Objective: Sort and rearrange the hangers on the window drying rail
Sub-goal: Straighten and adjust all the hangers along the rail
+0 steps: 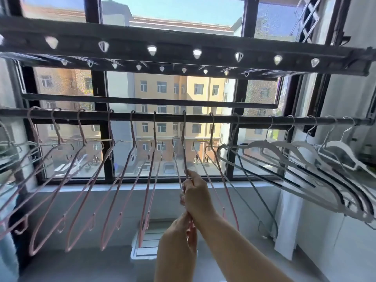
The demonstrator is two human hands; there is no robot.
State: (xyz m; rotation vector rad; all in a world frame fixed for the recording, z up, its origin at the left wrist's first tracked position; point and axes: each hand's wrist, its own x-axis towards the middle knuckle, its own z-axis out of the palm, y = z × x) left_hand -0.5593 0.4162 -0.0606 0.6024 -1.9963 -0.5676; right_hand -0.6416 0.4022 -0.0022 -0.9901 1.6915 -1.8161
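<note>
Pink hanger hangs by its hook at mid-length of the drying rail, directly ahead of and above both hands. Long axis lies edge-on, sloping down towards the person. Right hand pinches its near end higher up. Left hand grips it just below.

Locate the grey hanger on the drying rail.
In the head view the grey hanger hangs right of centre on the rail, between the last pink hanger on its left and the white hangers on its right.
</note>
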